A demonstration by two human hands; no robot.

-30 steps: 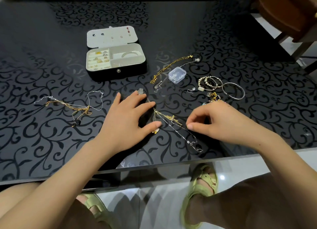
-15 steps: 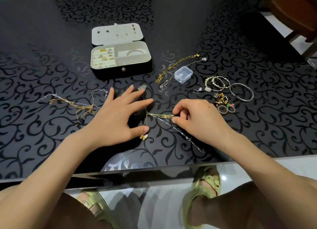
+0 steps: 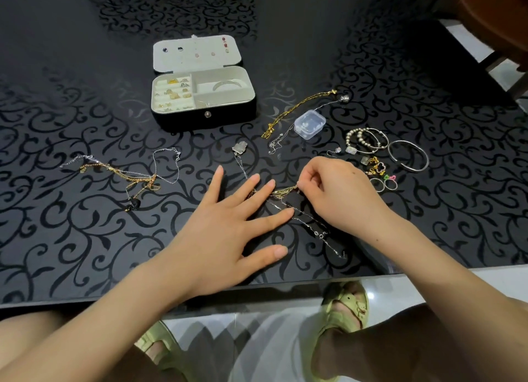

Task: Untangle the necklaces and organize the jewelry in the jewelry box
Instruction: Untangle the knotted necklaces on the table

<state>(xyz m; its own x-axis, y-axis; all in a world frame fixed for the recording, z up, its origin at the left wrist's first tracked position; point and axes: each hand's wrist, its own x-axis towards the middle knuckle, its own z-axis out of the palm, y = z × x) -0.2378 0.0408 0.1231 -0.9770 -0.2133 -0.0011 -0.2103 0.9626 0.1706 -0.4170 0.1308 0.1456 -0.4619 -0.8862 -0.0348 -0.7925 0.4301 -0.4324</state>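
A knot of gold and silver necklaces (image 3: 288,198) lies on the black table between my hands. My left hand (image 3: 228,227) lies flat with straight, spread fingers pressing the chains down. My right hand (image 3: 340,193) has its fingers curled and pinches the gold chain at the knot. A silver chain runs up to a pale pendant (image 3: 239,148). The open jewelry box (image 3: 203,95) stands behind, with rings in its left slots and a bangle in its right compartment. A second tangle (image 3: 134,178) lies to the left.
A gold chain and a thin silver one (image 3: 297,110) lie right of the box, beside a small clear plastic case (image 3: 310,123). Beaded bracelets (image 3: 365,140), a silver bangle (image 3: 408,155), charms and rings (image 3: 384,178) sit at the right. The table edge runs just below my wrists.
My right hand has moved left and up to the knot and now pinches the gold chain. My left hand has slid right over the chains, covering the small gold pendant.
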